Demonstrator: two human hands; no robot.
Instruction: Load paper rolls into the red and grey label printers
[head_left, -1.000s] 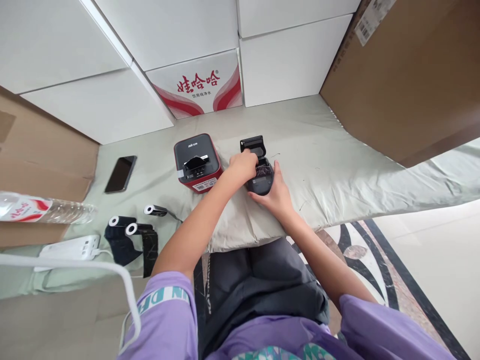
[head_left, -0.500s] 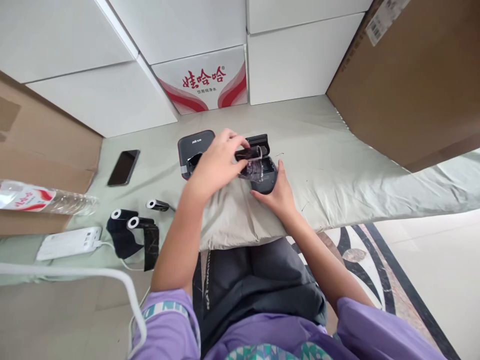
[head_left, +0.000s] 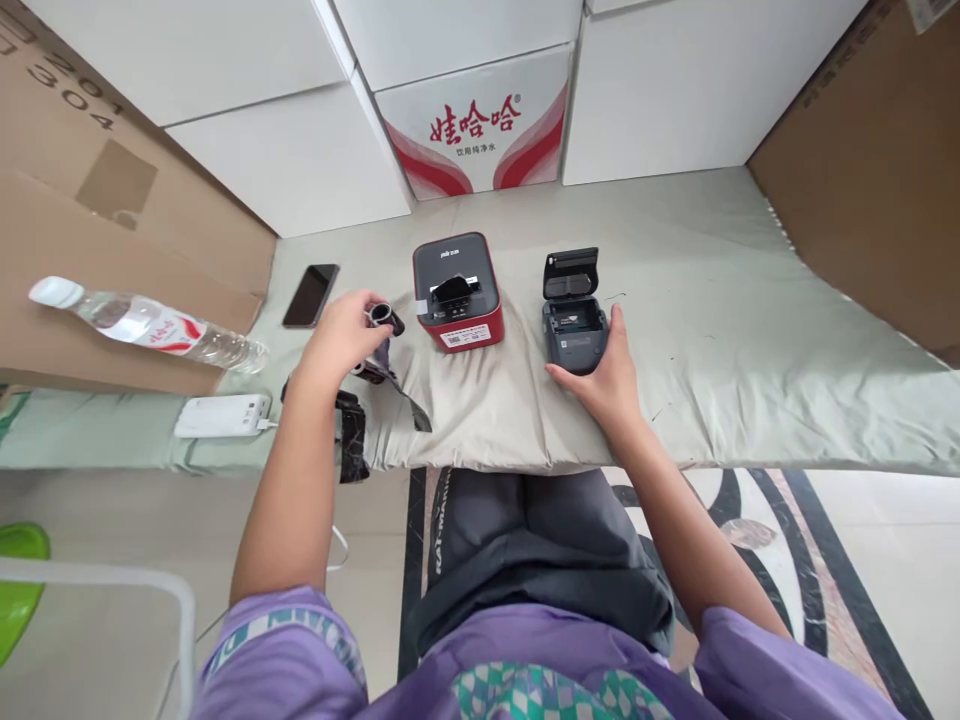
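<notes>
Printers: two on the pale green cloth — a red-and-black printer and, to its right, a small dark grey printer, well apart from each other.
Dark printer's bay: its lid stands open at the far end; I can see no roll inside the compartment.
Red printer: a black part sits in its top slot; I cannot tell what it is.
Rolls: one black roll in my grasp, its loose dark strip trailing down onto the cloth; more dark ribbon lies under my left forearm, number unclear.
My left hand: fingers curled around the black roll, left of the red printer.
My right hand: open, resting against the near right corner of the dark grey printer.
Phones: one black phone, lying flat.
Bottles: one water bottle on its side.
Power strips: one, white.
Boxes behind: several white, one with red lettering.
</notes>
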